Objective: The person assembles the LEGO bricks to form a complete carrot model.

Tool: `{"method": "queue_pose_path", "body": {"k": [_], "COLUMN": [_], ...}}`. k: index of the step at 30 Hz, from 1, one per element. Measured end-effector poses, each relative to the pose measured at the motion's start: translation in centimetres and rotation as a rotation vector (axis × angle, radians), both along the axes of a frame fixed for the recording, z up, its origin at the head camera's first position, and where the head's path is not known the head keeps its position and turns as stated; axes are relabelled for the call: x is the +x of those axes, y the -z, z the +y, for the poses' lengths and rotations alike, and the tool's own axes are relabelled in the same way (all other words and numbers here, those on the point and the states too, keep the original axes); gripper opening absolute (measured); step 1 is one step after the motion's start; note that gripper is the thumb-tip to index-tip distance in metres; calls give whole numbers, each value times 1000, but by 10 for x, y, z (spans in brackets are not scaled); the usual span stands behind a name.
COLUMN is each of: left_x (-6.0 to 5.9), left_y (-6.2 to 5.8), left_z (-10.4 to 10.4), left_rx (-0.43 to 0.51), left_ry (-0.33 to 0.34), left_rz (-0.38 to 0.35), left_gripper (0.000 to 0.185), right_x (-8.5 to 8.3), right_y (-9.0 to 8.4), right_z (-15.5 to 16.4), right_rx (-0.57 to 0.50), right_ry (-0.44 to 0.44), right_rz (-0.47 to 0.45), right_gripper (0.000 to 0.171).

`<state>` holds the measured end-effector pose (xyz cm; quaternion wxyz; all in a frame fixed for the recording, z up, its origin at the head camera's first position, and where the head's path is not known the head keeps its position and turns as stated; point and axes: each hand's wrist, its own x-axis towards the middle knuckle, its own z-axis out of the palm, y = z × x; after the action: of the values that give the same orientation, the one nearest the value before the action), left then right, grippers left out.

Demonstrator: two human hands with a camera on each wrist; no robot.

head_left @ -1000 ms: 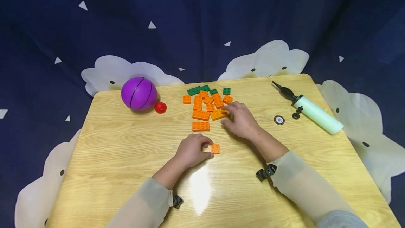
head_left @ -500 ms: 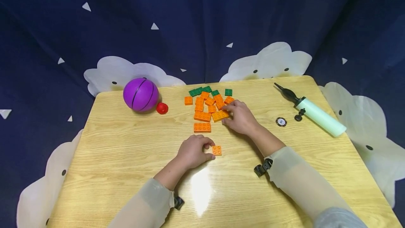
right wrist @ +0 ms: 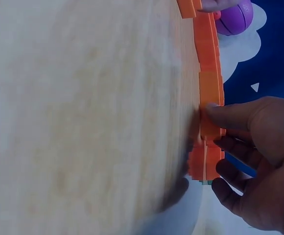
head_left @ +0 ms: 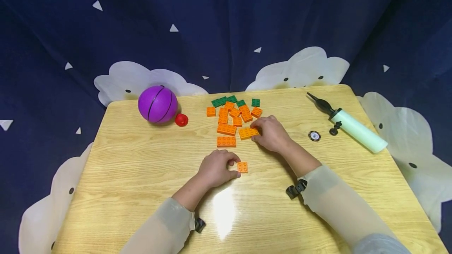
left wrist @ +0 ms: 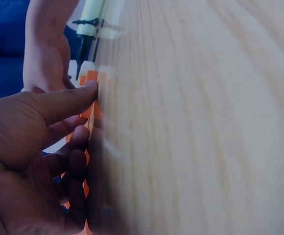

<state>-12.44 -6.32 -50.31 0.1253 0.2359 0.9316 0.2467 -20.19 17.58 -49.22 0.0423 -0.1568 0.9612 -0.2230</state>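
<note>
My left hand (head_left: 217, 169) pinches a small square orange toy brick (head_left: 242, 167) between thumb and forefinger, low on the table near its middle. In the left wrist view that brick (left wrist: 91, 95) shows at the thumb tip. My right hand (head_left: 272, 133) grips the right end of a longer yellow-orange toy brick (head_left: 248, 133), thumb on the near side. The right wrist view shows the thumb against this brick's (right wrist: 210, 105) side. Just left of it lie two long orange bricks, one (head_left: 226, 129) behind the other (head_left: 226, 141).
Behind the hands lie several loose orange bricks (head_left: 245, 113) and green bricks (head_left: 219, 101). A purple ball (head_left: 157, 104) and a small red hat-shaped piece (head_left: 181, 120) are at back left. To the right are a round chip (head_left: 314, 136), a black piece (head_left: 333, 131) and a hand pump (head_left: 358, 130).
My right hand has closed its fingers on the yellow-orange brick and drawn it slightly toward me, away from the other bricks. The left hand keeps its small brick in place.
</note>
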Motion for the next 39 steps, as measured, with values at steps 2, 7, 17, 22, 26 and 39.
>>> {"method": "queue_pose_path", "body": {"k": [2, 7, 17, 22, 26, 39], "left_x": [0, 0, -3, -5, -6, -4], "left_y": [0, -2, -4, -3, -2, -7], "left_z": [0, 0, -4, -10, -12, -7], "left_rx": [0, 1, 83, 195, 247, 249], "left_ry": [2, 0, -22, -85, -134, -134], "left_rz": [-2, -10, -83, -79, -70, -35], "left_gripper": [32, 34, 41, 38, 39, 52], "right_x": [3, 12, 36, 48, 56, 80], "right_y": [0, -1, -9, -12, -12, -9], "right_z": [1, 4, 10, 8, 4, -9], "right_rx": [-4, -32, -119, -158, -173, -191], "right_ry": [-1, -6, 4, -12, -27, -89], "right_rz": [-11, -17, -12, -16, -6, 29], "right_gripper": [37, 36, 32, 31, 30, 30]}}
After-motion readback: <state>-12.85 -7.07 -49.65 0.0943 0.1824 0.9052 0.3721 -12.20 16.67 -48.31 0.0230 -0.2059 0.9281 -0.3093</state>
